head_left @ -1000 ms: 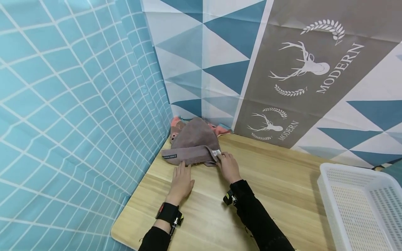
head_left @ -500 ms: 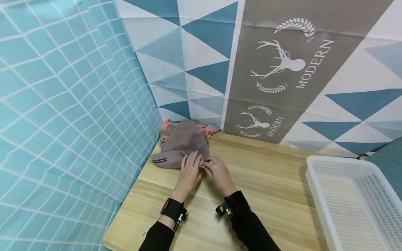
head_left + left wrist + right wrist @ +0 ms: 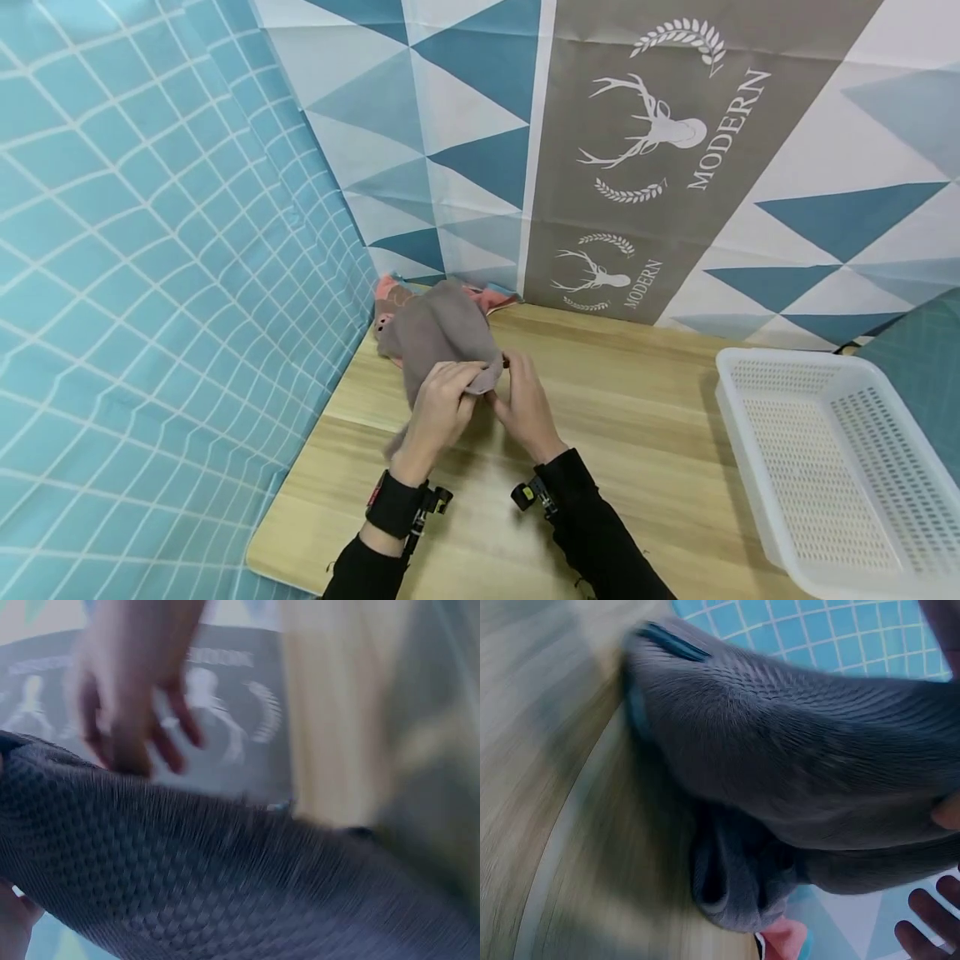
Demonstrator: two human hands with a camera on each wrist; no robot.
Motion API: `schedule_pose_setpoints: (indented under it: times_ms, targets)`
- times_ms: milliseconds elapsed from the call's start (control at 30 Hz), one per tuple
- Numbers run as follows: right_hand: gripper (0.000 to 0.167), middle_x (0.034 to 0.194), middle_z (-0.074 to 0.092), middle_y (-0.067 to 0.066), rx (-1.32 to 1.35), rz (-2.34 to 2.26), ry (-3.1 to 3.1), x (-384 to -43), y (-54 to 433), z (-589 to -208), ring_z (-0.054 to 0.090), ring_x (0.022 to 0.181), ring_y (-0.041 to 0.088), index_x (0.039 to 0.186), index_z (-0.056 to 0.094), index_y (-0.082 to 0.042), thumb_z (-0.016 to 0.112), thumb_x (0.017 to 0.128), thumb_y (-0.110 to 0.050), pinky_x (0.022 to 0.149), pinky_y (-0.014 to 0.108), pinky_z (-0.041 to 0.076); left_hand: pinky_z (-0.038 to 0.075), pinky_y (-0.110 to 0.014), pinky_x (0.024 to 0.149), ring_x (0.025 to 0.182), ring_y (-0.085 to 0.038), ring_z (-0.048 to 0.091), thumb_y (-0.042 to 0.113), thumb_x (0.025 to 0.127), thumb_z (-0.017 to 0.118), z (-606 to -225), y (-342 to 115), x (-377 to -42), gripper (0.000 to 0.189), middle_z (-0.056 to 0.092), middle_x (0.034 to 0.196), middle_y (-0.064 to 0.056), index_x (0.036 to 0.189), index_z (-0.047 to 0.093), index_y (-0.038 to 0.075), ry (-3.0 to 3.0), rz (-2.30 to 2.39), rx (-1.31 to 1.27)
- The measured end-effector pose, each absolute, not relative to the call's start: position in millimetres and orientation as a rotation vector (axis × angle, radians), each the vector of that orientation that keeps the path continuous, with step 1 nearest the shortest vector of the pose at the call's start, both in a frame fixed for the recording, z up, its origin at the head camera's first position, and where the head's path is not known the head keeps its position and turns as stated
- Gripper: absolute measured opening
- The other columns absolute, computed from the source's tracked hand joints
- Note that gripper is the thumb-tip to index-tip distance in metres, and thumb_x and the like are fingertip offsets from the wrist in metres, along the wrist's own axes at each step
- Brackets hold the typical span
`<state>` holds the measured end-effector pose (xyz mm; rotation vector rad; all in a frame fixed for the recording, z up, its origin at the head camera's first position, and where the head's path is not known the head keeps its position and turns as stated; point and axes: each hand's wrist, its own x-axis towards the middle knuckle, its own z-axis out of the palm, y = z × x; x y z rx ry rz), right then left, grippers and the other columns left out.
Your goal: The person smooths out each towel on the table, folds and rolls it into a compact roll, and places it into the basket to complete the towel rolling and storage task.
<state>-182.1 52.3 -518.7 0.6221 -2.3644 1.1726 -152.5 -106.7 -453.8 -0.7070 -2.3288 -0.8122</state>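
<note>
A grey-brown towel (image 3: 431, 333) lies bunched in the far left corner of the table, with its near edge raised. My left hand (image 3: 437, 408) grips that edge, fingers curled over it in the head view. Close by on the right, my right hand (image 3: 528, 408) has its fingers extended beside the towel's raised end. Spread fingers of the right hand (image 3: 934, 919) show apart from the cloth in the right wrist view. A small dark label (image 3: 673, 643) marks one end of the towel. The textured towel (image 3: 187, 862) fills the lower left wrist view, blurred.
Behind the towel lies a pink patterned cloth (image 3: 491, 298) against the wall. A white plastic basket (image 3: 825, 467) stands on the right of the wooden table (image 3: 622, 417). Blue checked sheeting (image 3: 165, 292) hangs along the left side, and a patterned backdrop (image 3: 585, 150) along the back.
The towel's near edge, flat on the table before, has been lifted, and its left end now hangs toward me. My left hand moved from the front edge to the right end. The view shifted slightly.
</note>
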Motion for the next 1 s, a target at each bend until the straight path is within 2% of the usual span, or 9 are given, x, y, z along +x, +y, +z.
schedule_pose_setpoints:
  times_ms: [133,233,367,500,567,667,767,900,1000]
  targets:
    - [0.058,0.124,0.048,0.015,0.594,1.207,-2.375,-182,56,-515,0.052,0.115,0.028,0.135,0.048,-0.005,0.076,0.084,-0.002,0.098,0.042,0.046,0.047,-0.036,0.095,0.096,-0.019,0.068,0.007,0.098,0.056,-433,-101,-143,0.022,0.075,0.105,-0.005,0.112,0.073,0.008,-2.283,-0.927,-0.752]
    - [0.063,0.126,0.047,0.017,0.566,1.206,-2.372,-185,59,-513,0.051,0.116,0.030,0.137,0.047,-0.005,0.073,0.081,0.008,0.096,0.044,0.047,0.046,-0.037,0.096,0.099,-0.019,0.066,0.004,0.097,0.055,-421,-100,-135,0.022,0.073,0.104,-0.004,0.110,0.073,0.009,-2.283,-1.000,-0.797]
    - [0.063,0.127,0.047,0.019,0.563,1.173,-2.337,-187,66,-509,0.050,0.116,0.033,0.137,0.051,-0.004,0.060,0.080,0.020,0.091,0.047,0.046,0.046,-0.034,0.095,0.103,-0.019,0.063,0.002,0.099,0.053,-410,-102,-124,0.022,0.070,0.107,-0.004,0.107,0.072,0.012,-2.289,-1.205,-0.910]
    - [0.036,0.126,0.052,0.019,0.663,1.101,-2.321,-188,69,-510,0.050,0.113,0.033,0.128,0.063,-0.007,0.054,0.096,0.006,0.090,0.047,0.044,0.048,-0.029,0.088,0.108,-0.016,0.062,-0.006,0.101,0.045,-404,-110,-113,0.028,0.068,0.112,-0.009,0.113,0.068,0.006,-2.220,-1.666,-1.105]
    - [0.029,0.125,0.055,0.020,0.716,1.072,-2.320,-188,69,-514,0.050,0.112,0.033,0.123,0.067,-0.008,0.051,0.101,-0.001,0.092,0.046,0.042,0.048,-0.026,0.081,0.103,-0.011,0.062,-0.009,0.101,0.040,-401,-114,-107,0.032,0.068,0.114,-0.009,0.117,0.066,0.001,-2.159,-1.875,-1.184]
    - [0.028,0.123,0.057,0.020,0.728,1.064,-2.328,-186,69,-520,0.050,0.110,0.032,0.118,0.070,-0.008,0.050,0.101,0.000,0.091,0.045,0.042,0.046,-0.024,0.080,0.104,-0.007,0.061,-0.011,0.102,0.036,-397,-119,-101,0.035,0.068,0.119,-0.002,0.122,0.063,0.000,-2.067,-2.066,-1.256]
    - [0.025,0.122,0.058,0.017,0.681,1.051,-2.363,-183,70,-526,0.051,0.113,0.029,0.120,0.068,-0.007,0.052,0.101,-0.002,0.096,0.041,0.042,0.048,-0.025,0.088,0.112,-0.011,0.062,-0.013,0.101,0.034,-391,-119,-97,0.040,0.067,0.123,0.001,0.126,0.062,0.001,-1.963,-2.148,-1.341]
    - [0.026,0.120,0.058,0.015,0.451,1.111,-2.376,-182,68,-536,0.053,0.116,0.029,0.122,0.065,-0.004,0.050,0.101,-0.004,0.100,0.041,0.042,0.048,-0.034,0.099,0.118,-0.023,0.061,-0.015,0.100,0.034,-383,-115,-93,0.040,0.067,0.122,-0.014,0.121,0.064,0.001,-1.881,-2.131,-1.601]
    - [0.027,0.120,0.057,0.016,0.204,1.247,-2.315,-184,71,-540,0.053,0.115,0.032,0.124,0.063,-0.001,0.051,0.101,-0.008,0.099,0.045,0.043,0.045,-0.043,0.105,0.120,-0.032,0.060,-0.008,0.102,0.038,-378,-111,-88,0.028,0.066,0.118,-0.025,0.114,0.062,-0.002,-1.883,-2.000,-1.880]
